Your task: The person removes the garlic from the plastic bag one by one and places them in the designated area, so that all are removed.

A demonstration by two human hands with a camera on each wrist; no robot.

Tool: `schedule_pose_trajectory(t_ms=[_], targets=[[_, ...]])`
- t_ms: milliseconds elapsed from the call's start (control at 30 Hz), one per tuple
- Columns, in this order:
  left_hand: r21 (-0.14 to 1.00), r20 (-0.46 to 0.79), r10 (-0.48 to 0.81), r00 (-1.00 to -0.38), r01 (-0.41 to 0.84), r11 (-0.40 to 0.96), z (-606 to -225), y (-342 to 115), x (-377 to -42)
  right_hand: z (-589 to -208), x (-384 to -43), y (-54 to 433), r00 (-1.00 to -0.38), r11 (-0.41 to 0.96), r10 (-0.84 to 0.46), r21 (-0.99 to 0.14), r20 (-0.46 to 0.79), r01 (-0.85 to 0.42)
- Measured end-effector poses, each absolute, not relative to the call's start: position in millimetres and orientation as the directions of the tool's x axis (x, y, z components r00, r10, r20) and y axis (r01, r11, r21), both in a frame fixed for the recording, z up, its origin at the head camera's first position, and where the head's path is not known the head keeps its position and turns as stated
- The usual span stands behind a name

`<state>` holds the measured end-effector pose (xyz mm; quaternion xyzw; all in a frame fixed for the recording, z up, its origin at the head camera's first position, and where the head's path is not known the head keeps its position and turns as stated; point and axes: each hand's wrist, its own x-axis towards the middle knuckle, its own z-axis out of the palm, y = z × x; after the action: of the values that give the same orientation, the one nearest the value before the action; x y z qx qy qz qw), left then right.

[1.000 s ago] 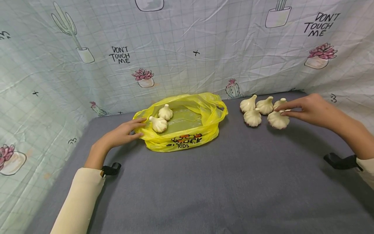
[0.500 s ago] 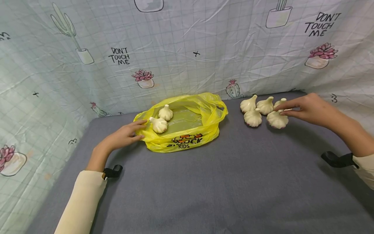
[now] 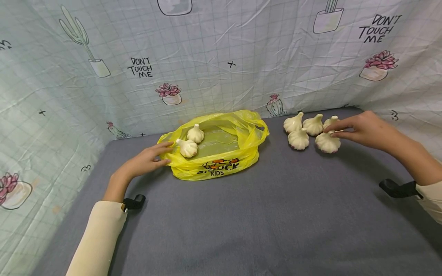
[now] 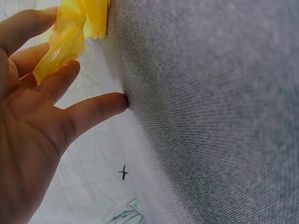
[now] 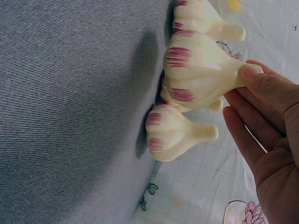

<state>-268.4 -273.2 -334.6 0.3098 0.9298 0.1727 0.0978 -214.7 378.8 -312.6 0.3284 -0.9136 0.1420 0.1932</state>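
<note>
My right hand (image 3: 369, 128) pinches the stem of a garlic bulb (image 5: 201, 70) between thumb and fingertips. This bulb is cream with purple streaks, tilted on its side in the right wrist view. Behind and beside it on the grey cloth stand several more bulbs, one of them (image 5: 170, 133) showing its stem. To the left, my left hand (image 3: 143, 161) holds the near-left edge of a yellow plastic bag (image 3: 217, 168), its thumb and fingers about a loose fold (image 4: 70, 42). Two garlic bulbs (image 3: 187, 148) lie inside the bag, at its left end.
The bag's mouth is spread wide, with a handle loop (image 3: 264, 128) at its right. A grey cloth (image 3: 241, 222) covers the table. A hanging curtain (image 3: 214, 46) printed with cacti stands right behind the bag and bulbs.
Very little differs. My right hand keeps its pinch on the same garlic bulb, which has shifted only slightly, and my left hand stays at the bag's edge.
</note>
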Motion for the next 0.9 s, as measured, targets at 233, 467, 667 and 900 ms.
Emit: schedule_pose_trajectory(t_ms=[233, 467, 667, 900], targets=[[0.377, -0.067, 0.606, -0.793, 0.542, 0.751, -336.2, -273.9, -268.5, -316.2, -216.1, 379.5, -0.706, 0.744, -0.543, -0.128, 0.454, -0.655], [0.37, -0.064, 0.604, -0.794, 0.543, 0.753, -336.8, -273.5, -267.9, -315.5, -219.0, 376.2, -0.711, 0.746, -0.54, -0.134, 0.45, -0.652], [0.376, -0.069, 0.602, -0.795, 0.538, 0.754, -337.0, -274.2, -268.4, -315.1, -222.3, 374.5, -0.71, 0.745, -0.541, -0.134, 0.452, -0.653], [0.38, -0.072, 0.601, -0.796, 0.535, 0.755, -338.6, -274.9, -268.8, -316.1, -227.0, 373.4, -0.731, 0.754, -0.534, -0.152, 0.426, -0.639]])
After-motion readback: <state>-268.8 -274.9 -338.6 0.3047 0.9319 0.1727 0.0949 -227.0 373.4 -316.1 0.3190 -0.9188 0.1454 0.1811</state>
